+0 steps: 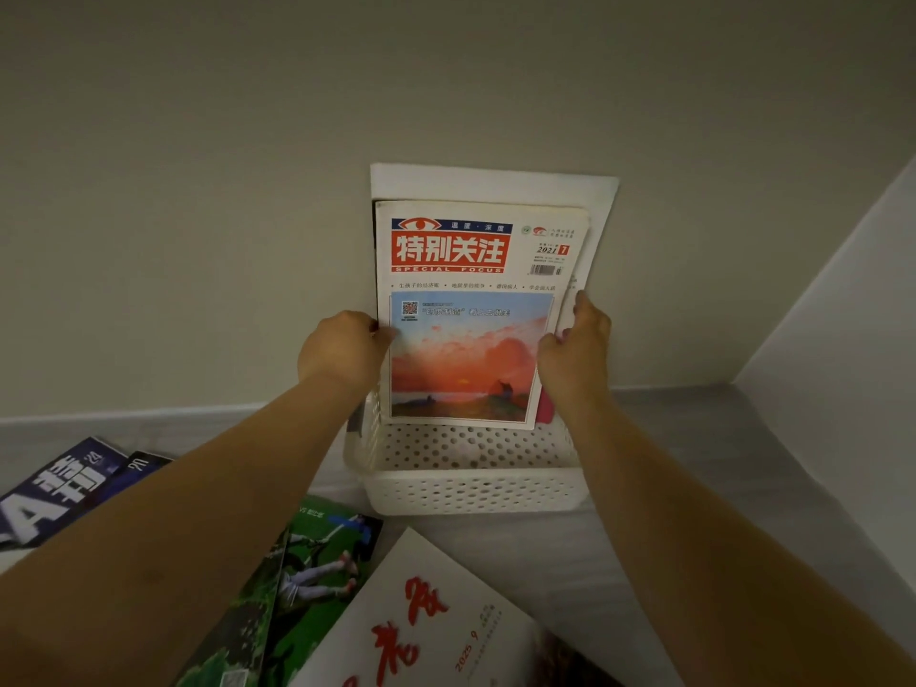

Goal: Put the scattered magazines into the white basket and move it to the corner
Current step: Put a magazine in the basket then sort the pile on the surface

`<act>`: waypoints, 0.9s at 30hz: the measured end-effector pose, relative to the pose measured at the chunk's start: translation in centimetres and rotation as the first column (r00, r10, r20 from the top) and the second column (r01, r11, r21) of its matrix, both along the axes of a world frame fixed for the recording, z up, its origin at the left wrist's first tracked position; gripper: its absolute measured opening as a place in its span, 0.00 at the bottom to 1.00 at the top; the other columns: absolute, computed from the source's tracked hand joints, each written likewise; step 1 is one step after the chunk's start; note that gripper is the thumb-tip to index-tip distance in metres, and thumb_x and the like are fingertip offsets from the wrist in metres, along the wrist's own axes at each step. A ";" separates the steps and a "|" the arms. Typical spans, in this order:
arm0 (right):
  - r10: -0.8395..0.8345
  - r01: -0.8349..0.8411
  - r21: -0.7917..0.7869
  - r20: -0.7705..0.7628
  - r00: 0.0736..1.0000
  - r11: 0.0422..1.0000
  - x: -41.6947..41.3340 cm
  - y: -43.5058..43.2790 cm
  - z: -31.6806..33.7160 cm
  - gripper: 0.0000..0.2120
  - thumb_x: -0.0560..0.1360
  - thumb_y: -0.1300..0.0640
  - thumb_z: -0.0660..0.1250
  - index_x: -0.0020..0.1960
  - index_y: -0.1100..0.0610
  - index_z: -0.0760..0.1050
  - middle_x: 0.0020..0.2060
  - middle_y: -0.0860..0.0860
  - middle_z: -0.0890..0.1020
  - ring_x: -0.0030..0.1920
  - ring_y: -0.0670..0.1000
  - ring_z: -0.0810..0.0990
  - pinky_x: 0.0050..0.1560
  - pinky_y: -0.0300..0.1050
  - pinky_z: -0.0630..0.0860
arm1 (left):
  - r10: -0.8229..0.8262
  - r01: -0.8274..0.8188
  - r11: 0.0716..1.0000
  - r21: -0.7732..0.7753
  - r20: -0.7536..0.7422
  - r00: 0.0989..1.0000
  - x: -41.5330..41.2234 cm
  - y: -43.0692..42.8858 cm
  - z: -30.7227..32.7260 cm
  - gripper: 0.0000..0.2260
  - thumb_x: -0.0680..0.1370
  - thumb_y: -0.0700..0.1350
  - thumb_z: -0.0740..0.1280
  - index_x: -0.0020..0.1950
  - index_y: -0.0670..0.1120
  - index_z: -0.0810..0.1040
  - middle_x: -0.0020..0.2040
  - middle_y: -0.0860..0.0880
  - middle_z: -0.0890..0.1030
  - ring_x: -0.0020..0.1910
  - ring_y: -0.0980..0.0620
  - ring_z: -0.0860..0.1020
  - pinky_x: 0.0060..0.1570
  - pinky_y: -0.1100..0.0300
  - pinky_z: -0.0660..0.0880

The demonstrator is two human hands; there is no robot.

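Observation:
A white perforated basket (476, 488) stands on the grey floor against the wall. Upright in it is a magazine with a red title block and a sunset cover (471, 309). Behind that one, a larger white magazine (495, 183) leans on the wall. My left hand (342, 352) grips the sunset magazine's left edge and my right hand (577, 344) grips its right edge. On the floor in front lie a white magazine with red characters (426, 617), a green football magazine (297, 577) and two dark blue magazines (64, 488).
The beige wall rises straight behind the basket. At the right a second wall (842, 314) meets it in a corner, with bare grey floor (718, 463) in front. A red object (545, 406) peeks out beside the sunset magazine in the basket.

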State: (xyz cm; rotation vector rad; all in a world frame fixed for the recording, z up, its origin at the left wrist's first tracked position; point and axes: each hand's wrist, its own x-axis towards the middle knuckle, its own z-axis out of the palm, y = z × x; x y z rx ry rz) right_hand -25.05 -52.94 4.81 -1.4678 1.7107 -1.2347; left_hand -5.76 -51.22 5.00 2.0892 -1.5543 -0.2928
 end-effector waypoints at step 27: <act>0.586 -0.452 0.383 -0.625 0.516 0.806 -4.7 32.1 -11.2 0.31 0.74 0.37 0.48 0.73 0.47 0.46 0.75 0.48 0.43 0.74 0.51 0.36 0.59 0.35 0.19 | 0.094 -0.060 0.982 0.177 -0.191 0.977 -0.9 38.5 -8.2 0.18 0.64 0.30 0.72 0.54 0.35 0.77 0.60 0.35 0.75 0.55 0.39 0.76 0.57 0.51 0.71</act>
